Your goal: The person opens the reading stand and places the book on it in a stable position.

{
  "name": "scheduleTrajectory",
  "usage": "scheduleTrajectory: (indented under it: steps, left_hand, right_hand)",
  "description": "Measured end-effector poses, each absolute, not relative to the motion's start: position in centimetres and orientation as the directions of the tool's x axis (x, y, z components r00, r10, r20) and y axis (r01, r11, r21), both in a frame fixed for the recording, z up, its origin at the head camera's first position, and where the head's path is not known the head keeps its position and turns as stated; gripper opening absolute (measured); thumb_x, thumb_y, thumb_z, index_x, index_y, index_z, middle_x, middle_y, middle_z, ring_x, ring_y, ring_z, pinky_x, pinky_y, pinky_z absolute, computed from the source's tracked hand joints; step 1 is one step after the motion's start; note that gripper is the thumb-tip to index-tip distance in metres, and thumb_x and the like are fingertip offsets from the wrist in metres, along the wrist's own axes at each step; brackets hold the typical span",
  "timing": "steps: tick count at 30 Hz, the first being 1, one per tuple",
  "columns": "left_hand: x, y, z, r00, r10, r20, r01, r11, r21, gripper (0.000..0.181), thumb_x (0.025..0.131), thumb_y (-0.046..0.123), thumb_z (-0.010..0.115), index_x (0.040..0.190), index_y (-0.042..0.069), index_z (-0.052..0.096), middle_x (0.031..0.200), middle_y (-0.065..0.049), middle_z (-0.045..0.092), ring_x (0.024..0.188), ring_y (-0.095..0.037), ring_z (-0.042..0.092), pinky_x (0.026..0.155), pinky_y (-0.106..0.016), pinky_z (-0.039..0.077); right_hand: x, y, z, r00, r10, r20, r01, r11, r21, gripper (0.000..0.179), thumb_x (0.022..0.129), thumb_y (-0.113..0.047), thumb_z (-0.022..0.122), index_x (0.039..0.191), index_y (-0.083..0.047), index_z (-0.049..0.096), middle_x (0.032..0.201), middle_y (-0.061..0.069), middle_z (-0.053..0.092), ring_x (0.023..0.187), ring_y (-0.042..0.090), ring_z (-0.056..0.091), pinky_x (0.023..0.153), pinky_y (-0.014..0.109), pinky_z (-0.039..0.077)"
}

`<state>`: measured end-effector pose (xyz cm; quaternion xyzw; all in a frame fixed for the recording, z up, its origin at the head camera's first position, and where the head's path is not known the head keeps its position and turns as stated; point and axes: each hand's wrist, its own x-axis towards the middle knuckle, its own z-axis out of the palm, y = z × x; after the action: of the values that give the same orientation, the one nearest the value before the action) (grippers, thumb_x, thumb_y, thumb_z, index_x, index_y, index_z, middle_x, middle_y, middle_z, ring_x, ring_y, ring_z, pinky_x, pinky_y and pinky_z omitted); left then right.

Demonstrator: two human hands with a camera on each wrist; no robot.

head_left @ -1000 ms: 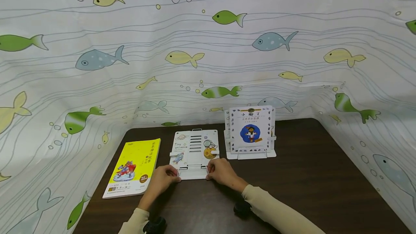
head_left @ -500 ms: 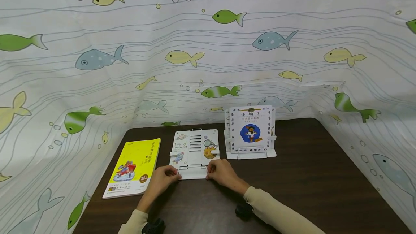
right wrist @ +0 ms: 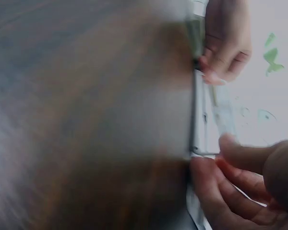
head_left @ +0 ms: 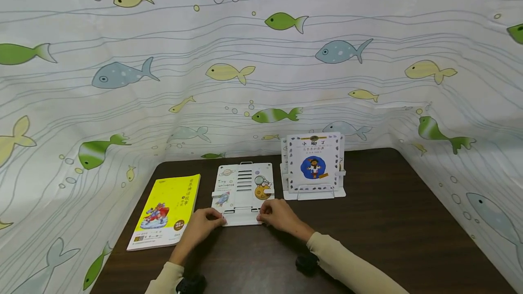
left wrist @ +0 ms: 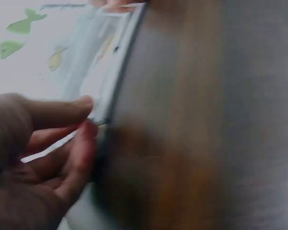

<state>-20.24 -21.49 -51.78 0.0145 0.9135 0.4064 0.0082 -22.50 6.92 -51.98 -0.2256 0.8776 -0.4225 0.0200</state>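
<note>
A white book stand (head_left: 244, 196), printed with "Tiny universe", an astronaut and a rocket, lies folded down on the dark table. Both hands work at its near end. At the near left corner my left hand (head_left: 200, 227) pinches the thin wire page clip between thumb and fingertips. My right hand (head_left: 280, 216) pinches the matching part at the near right corner. Through the left wrist view, the thumb and fingers of the left hand (left wrist: 53, 143) meet at the stand's corner. The right wrist view has the right hand (right wrist: 245, 177) at the other corner, its fingertips partly covering the clip.
A yellow-covered book (head_left: 167, 208) lies to the left, close beside the left hand. Behind and right of the hands, a second white stand (head_left: 339, 193) holds a white book (head_left: 313, 160) upright. Fish-patterned cloth (head_left: 261, 58) walls in the dark wooden table (head_left: 367, 230).
The head view has shifted very slightly. Both hands keep their grip at the stand's near corners, and the stand and books stay in place.
</note>
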Motion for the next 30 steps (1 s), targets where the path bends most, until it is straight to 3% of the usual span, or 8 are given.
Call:
scheduleTrajectory:
  steps: [4, 8, 12, 15, 19, 30]
  left_hand:
    - [-20.6, -22.3, -50.3, -0.995, 0.036, -0.093, -0.052, 0.616, 0.786, 0.016, 0.094, 0.013, 0.080, 0.106, 0.002, 0.079, 0.096, -0.007, 0.076, 0.079, -0.017, 0.064, 0.073, -0.027, 0.054]
    - [-21.7, -22.6, -49.2, -0.994, -0.089, -0.070, -0.110, 0.611, 0.784, 0.026, 0.103, 0.017, 0.068, 0.117, -0.004, 0.075, 0.107, -0.018, 0.075, 0.083, -0.022, 0.066, 0.076, -0.030, 0.056]
    - [-23.5, -22.4, -49.4, -0.986, -0.166, -0.016, -0.121, 0.645, 0.754, 0.035, 0.106, 0.020, 0.061, 0.126, -0.008, 0.068, 0.121, -0.028, 0.071, 0.099, -0.035, 0.067, 0.091, -0.045, 0.058]
    - [-24.8, -21.9, -49.8, -0.986, -0.166, -0.030, -0.132, 0.646, 0.752, 0.042, 0.107, 0.021, 0.058, 0.136, -0.010, 0.061, 0.134, -0.032, 0.065, 0.117, -0.044, 0.064, 0.106, -0.057, 0.053]
    - [-25.8, -21.2, -50.4, -0.986, -0.151, -0.065, -0.143, 0.594, 0.792, 0.050, 0.108, 0.021, 0.056, 0.146, -0.011, 0.053, 0.145, -0.034, 0.059, 0.133, -0.047, 0.058, 0.113, -0.059, 0.048]
    - [-26.3, -20.6, -51.1, -0.970, -0.234, -0.072, -0.178, 0.469, 0.865, 0.049, 0.108, 0.019, 0.056, 0.147, -0.011, 0.053, 0.144, -0.033, 0.058, 0.130, -0.045, 0.058, 0.114, -0.057, 0.047]
  right_hand:
    - [-23.2, 7.7, -51.3, -0.929, -0.327, 0.172, -0.336, 0.557, -0.759, 0.009, 0.099, -0.014, 0.076, 0.094, -0.007, 0.075, 0.084, 0.003, 0.074, 0.067, 0.009, 0.063, 0.059, 0.022, 0.050]
    - [-23.9, 8.4, -50.7, -0.962, -0.194, 0.192, -0.271, 0.603, -0.751, 0.014, 0.099, -0.014, 0.076, 0.105, -0.003, 0.071, 0.097, 0.010, 0.072, 0.081, 0.017, 0.069, 0.071, 0.032, 0.058]
    - [-24.5, 8.7, -50.9, -0.976, -0.163, 0.141, -0.212, 0.604, -0.768, 0.029, 0.098, -0.014, 0.076, 0.118, 0.004, 0.065, 0.110, 0.021, 0.071, 0.094, 0.031, 0.076, 0.079, 0.046, 0.063]
    - [-24.8, 8.7, -51.3, -0.980, -0.166, 0.106, -0.187, 0.615, -0.766, 0.036, 0.100, -0.016, 0.074, 0.125, 0.006, 0.063, 0.115, 0.024, 0.073, 0.102, 0.034, 0.075, 0.084, 0.049, 0.062]
    - [-25.0, 8.5, -51.7, -0.980, -0.169, 0.101, -0.185, 0.614, -0.767, 0.038, 0.100, -0.016, 0.073, 0.129, 0.007, 0.063, 0.116, 0.025, 0.073, 0.105, 0.036, 0.074, 0.087, 0.050, 0.062]
    - [-25.4, 8.0, -52.3, -0.977, -0.177, 0.123, -0.200, 0.538, -0.819, 0.049, 0.098, -0.016, 0.074, 0.139, 0.004, 0.057, 0.136, 0.027, 0.066, 0.104, 0.032, 0.071, 0.087, 0.046, 0.060]
